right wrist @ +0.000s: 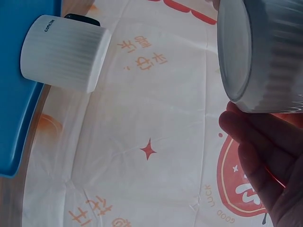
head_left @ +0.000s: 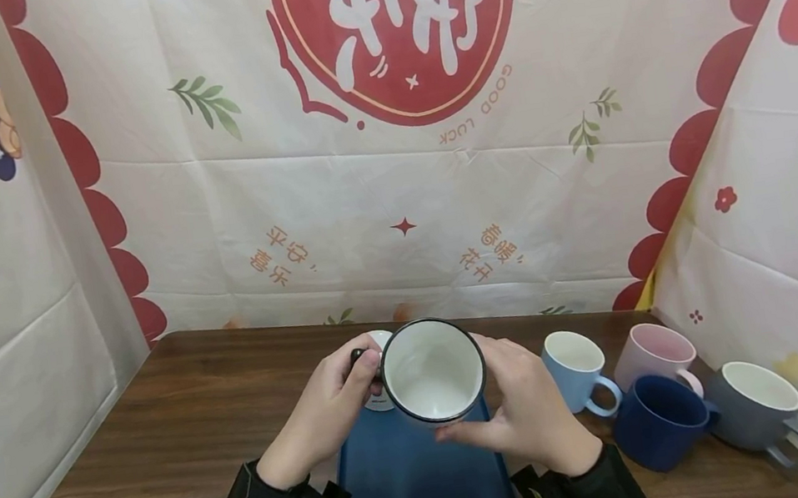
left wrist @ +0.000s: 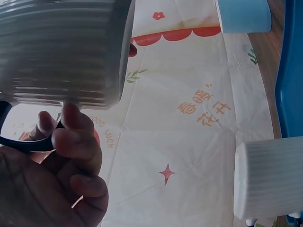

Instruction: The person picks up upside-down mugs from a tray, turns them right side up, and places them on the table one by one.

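A white ribbed mug (head_left: 433,371) with a black rim and black handle is held up, tilted with its mouth toward me, above a blue tray (head_left: 416,491). My left hand (head_left: 333,413) pinches the black handle; in the left wrist view the fingers (left wrist: 71,137) curl round the handle under the mug (left wrist: 61,52). My right hand (head_left: 527,413) cups the mug's right side and underside, and the right wrist view shows the mug (right wrist: 265,52) above the fingers (right wrist: 258,146). A second white ribbed mug (right wrist: 64,59) stands on the tray behind it, mostly hidden in the head view.
To the right of the tray on the brown table (head_left: 166,431) stand a light blue mug (head_left: 577,368), a pink mug (head_left: 655,354), a dark blue mug (head_left: 660,421) and a grey mug (head_left: 756,404). Printed cloth walls (head_left: 400,198) close in the back and both sides.
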`<action>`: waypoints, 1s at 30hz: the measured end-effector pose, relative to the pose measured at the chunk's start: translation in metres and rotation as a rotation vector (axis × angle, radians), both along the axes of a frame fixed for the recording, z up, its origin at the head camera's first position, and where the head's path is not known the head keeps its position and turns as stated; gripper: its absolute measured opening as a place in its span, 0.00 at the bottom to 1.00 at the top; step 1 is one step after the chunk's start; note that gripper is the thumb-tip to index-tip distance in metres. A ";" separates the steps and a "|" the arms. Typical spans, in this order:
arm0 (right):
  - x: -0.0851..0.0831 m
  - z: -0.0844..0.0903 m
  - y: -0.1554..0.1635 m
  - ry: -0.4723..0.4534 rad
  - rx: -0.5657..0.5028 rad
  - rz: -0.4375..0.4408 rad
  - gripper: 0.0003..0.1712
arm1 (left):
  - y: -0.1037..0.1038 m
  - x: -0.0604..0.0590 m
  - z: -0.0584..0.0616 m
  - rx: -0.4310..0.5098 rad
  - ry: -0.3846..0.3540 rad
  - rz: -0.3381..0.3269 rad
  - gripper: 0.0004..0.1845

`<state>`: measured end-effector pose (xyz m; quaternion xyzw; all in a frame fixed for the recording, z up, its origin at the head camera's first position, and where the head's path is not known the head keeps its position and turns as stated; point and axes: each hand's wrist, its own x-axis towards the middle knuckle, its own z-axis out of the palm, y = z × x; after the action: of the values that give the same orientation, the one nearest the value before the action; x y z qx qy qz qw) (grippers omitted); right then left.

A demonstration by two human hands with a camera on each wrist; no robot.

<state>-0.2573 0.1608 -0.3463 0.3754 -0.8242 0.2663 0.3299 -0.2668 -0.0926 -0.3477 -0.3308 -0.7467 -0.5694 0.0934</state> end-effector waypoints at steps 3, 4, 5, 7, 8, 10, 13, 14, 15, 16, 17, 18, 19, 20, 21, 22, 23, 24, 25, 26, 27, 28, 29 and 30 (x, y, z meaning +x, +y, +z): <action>0.000 0.001 0.000 -0.017 -0.001 0.001 0.54 | 0.000 0.000 0.000 -0.024 0.010 0.020 0.17; 0.000 0.002 0.000 -0.027 0.001 -0.001 0.55 | 0.001 0.000 0.000 -0.030 0.011 0.021 0.17; 0.000 0.002 0.000 -0.037 0.003 -0.003 0.55 | 0.001 0.001 0.000 -0.034 0.012 0.022 0.16; 0.000 0.002 0.000 -0.050 0.008 -0.010 0.56 | 0.002 0.001 -0.001 -0.041 0.006 0.020 0.15; 0.001 0.002 0.000 -0.052 0.012 -0.014 0.56 | 0.002 0.001 -0.001 -0.041 0.005 0.019 0.14; 0.001 0.002 0.000 -0.053 0.016 -0.016 0.56 | 0.002 0.001 -0.001 -0.036 0.009 0.021 0.14; 0.000 0.001 0.000 -0.059 0.017 -0.013 0.56 | 0.002 0.000 -0.001 -0.029 0.025 0.028 0.13; 0.000 0.001 0.000 -0.061 0.017 -0.012 0.56 | 0.002 0.000 -0.001 -0.025 0.029 0.029 0.13; 0.000 0.001 0.001 -0.062 0.019 -0.012 0.56 | 0.002 0.000 -0.001 -0.020 0.030 0.028 0.13; 0.000 0.000 0.001 -0.060 0.021 -0.011 0.55 | 0.002 0.000 -0.001 -0.016 0.029 0.026 0.13; -0.001 0.000 0.001 -0.056 0.022 -0.012 0.55 | 0.003 0.000 -0.001 -0.010 0.028 0.021 0.13; -0.001 -0.001 0.001 -0.052 0.024 -0.011 0.54 | 0.003 0.000 -0.001 -0.003 0.025 0.016 0.12; -0.001 -0.001 0.001 -0.048 0.025 -0.011 0.54 | 0.003 0.001 -0.001 0.005 0.023 0.008 0.12; -0.001 -0.001 0.000 -0.042 0.026 -0.010 0.54 | 0.003 0.001 -0.001 0.014 0.021 0.002 0.12; -0.002 -0.002 0.000 -0.039 0.026 -0.007 0.53 | 0.004 0.001 -0.001 0.022 0.024 -0.004 0.12; -0.002 -0.002 0.000 -0.042 0.025 -0.003 0.53 | 0.004 0.001 -0.001 0.031 0.028 -0.010 0.12; -0.001 -0.002 0.000 -0.048 0.025 -0.001 0.53 | 0.004 0.001 -0.001 0.040 0.033 -0.014 0.11; -0.001 -0.002 0.000 -0.057 0.024 0.001 0.54 | 0.005 0.001 -0.001 0.050 0.039 -0.020 0.11; -0.001 -0.002 0.000 -0.067 0.024 0.004 0.54 | 0.005 0.001 -0.001 0.059 0.044 -0.026 0.11; -0.001 -0.001 -0.001 -0.078 0.024 0.005 0.54 | 0.005 0.001 -0.001 0.069 0.047 -0.033 0.11; -0.001 -0.001 -0.001 -0.091 0.023 0.007 0.54 | 0.005 0.001 -0.001 0.077 0.049 -0.039 0.10; 0.000 -0.001 -0.001 -0.100 0.022 0.008 0.54 | 0.005 0.001 -0.001 0.085 0.049 -0.045 0.10; 0.000 -0.001 -0.001 -0.106 0.022 0.007 0.54 | 0.004 0.001 -0.001 0.090 0.049 -0.050 0.10; 0.000 -0.001 -0.001 -0.109 0.020 0.008 0.53 | 0.004 0.001 -0.001 0.095 0.047 -0.057 0.10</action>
<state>-0.2571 0.1597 -0.3475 0.3670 -0.8420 0.2796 0.2795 -0.2656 -0.0883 -0.3489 -0.3603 -0.7068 -0.5987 0.1104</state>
